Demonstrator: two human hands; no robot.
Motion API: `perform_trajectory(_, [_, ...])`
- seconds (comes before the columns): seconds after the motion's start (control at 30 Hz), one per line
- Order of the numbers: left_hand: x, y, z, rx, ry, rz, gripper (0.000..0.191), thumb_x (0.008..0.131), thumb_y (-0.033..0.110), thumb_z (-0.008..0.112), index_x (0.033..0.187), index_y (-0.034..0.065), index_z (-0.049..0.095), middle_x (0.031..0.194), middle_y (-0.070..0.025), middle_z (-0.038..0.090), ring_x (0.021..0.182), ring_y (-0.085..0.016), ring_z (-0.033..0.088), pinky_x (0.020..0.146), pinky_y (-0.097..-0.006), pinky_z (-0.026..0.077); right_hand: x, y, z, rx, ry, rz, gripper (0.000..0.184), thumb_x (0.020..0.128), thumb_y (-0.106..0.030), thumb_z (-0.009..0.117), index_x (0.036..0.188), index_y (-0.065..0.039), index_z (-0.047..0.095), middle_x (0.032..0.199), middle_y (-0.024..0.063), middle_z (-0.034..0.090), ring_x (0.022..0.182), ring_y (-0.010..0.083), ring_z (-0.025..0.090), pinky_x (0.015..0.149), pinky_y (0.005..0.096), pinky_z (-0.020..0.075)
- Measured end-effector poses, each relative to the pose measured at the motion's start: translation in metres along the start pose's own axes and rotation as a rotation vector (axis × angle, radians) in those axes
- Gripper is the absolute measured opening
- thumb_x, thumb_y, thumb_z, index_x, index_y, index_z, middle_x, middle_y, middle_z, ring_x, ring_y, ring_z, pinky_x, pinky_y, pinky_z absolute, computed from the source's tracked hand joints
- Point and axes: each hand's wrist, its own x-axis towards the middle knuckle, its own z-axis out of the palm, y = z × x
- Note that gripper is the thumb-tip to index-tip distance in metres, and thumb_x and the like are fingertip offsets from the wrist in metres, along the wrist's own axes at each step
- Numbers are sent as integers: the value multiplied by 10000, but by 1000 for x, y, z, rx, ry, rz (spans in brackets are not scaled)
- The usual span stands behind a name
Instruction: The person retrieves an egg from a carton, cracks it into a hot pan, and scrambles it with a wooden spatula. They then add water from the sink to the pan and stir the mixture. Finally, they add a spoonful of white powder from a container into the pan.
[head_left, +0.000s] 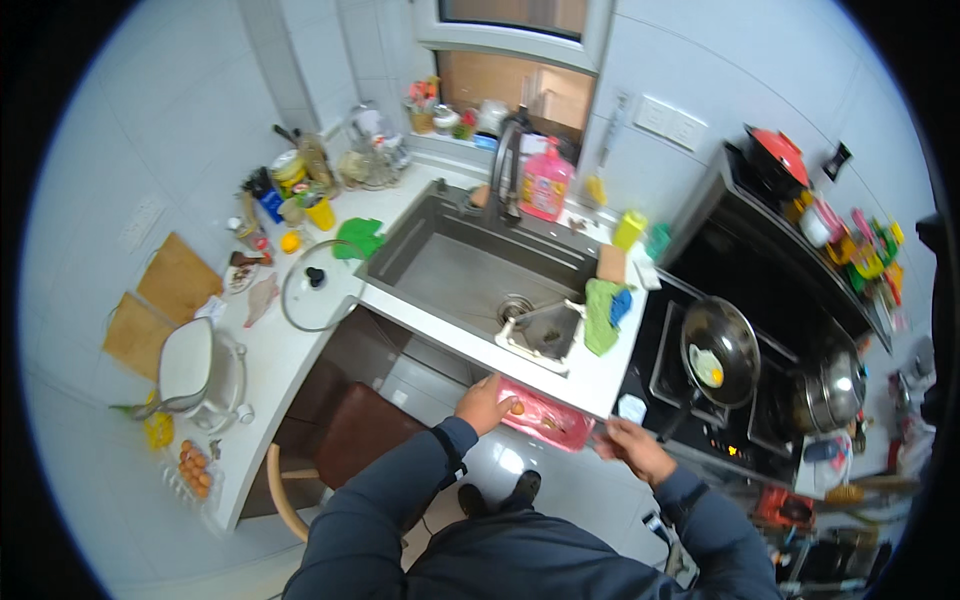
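Note:
My left hand (484, 409) is over the left end of a bin lined with pink plastic (544, 416), below the counter edge. A small brown piece, perhaps eggshell (517, 407), shows at its fingertips; whether it is gripped is unclear. My right hand (637, 450) is just right of the bin, slightly blurred, its fingers partly curled; what it may hold cannot be made out. On the stove at the right, a dark frying pan (721, 345) holds an egg with a whole yolk (707, 366). Pale scraps lie inside the bin.
A steel sink (480, 277) with a corner strainer (551, 334) lies ahead. A green cloth (600, 319) rests at its right. A glass lid (319, 289) and brown eggs in a tray (195, 471) are on the left counter. A brown chair (364, 435) stands below it.

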Motion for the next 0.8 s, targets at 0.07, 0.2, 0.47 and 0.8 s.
perform_trajectory(0.07, [2, -22, -27, 34, 80, -95, 621, 1006, 425, 639, 1393, -57, 583, 1327, -271, 659, 1218, -421, 634, 1052, -475, 503, -10, 8, -23, -15, -77, 9, 358, 1086, -266, 611, 1321, 3, 614, 1115, 98, 719, 980, 179, 705, 875, 311, 587])
perform_trajectory(0.2, [0, -77, -108, 121, 279, -325, 552, 1036, 454, 567, 1318, -11, 661, 1266, -242, 701, 1194, -417, 648, 1030, -496, 511, -25, 35, -66, -78, -185, 133, 359, 1075, -226, 627, 1324, 33, 621, 1202, 139, 733, 1067, 210, 715, 957, 345, 576])
perform_trajectory(0.47, [8, -195, -291, 294, 660, -572, 490, 993, 398, 629, 1285, 9, 691, 1168, -259, 732, 1098, -424, 694, 973, -500, 545, -29, 73, -120, -124, -99, 254, 399, 1013, -204, 709, 1353, -12, 623, 1138, 96, 732, 1003, 195, 708, 919, 348, 575])
perform_trajectory(0.8, [83, -357, -416, 784, 523, -749, 414, 971, 406, 671, 1228, 82, 686, 1203, -140, 679, 1161, -319, 661, 938, -480, 576, -64, 78, -141, -844, 569, 158, 399, 1043, -305, 671, 1313, -11, 678, 1176, 122, 748, 1040, 212, 694, 899, 314, 536])
